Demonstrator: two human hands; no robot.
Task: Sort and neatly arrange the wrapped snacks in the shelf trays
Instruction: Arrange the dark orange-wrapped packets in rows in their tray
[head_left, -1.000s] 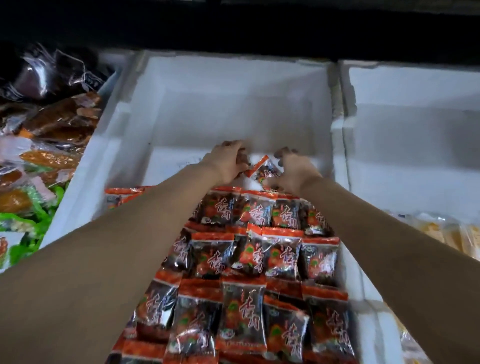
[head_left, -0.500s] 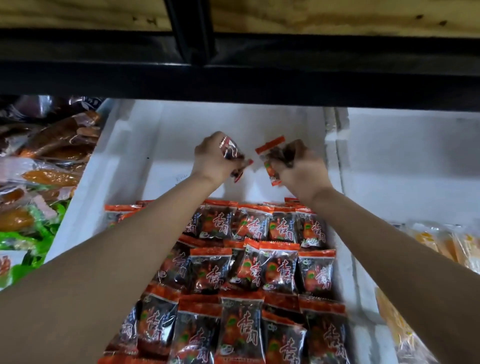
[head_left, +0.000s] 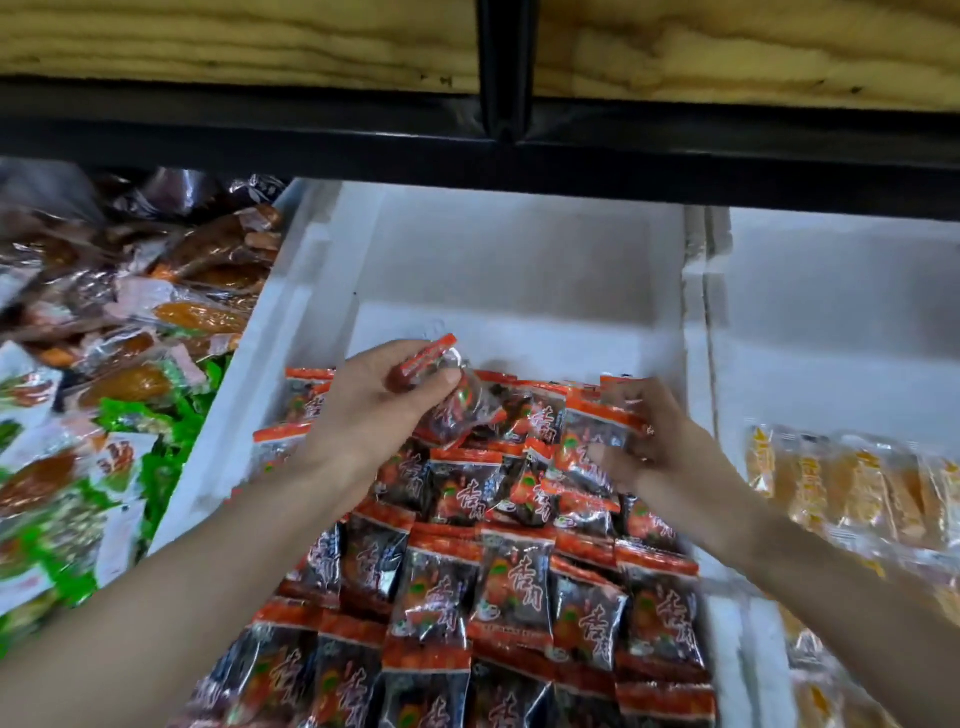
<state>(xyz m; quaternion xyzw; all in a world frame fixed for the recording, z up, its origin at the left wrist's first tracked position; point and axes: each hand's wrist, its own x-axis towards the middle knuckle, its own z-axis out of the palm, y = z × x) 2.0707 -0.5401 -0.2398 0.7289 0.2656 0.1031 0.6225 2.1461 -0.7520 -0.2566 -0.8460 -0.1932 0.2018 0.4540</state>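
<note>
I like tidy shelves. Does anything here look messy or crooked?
Yes. The snacks on the left lie in a jumbled heap, pointing every way. In the middle tray the near rows are neat, but the far packets sit tilted and overlapping.

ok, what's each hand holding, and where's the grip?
Left hand pinches a snack packet near its orange sealed end. Right hand seems to hold a second packet by its side, though it is blurred.

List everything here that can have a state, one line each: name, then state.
Left hand, grips raised packet above the packet rows.
Right hand, pinches second packet; blurred.
Middle tray, front filled with overlapping rows, back bare.
Right tray, yellow packets in front.
Left pile, mixed, unsorted.
</note>
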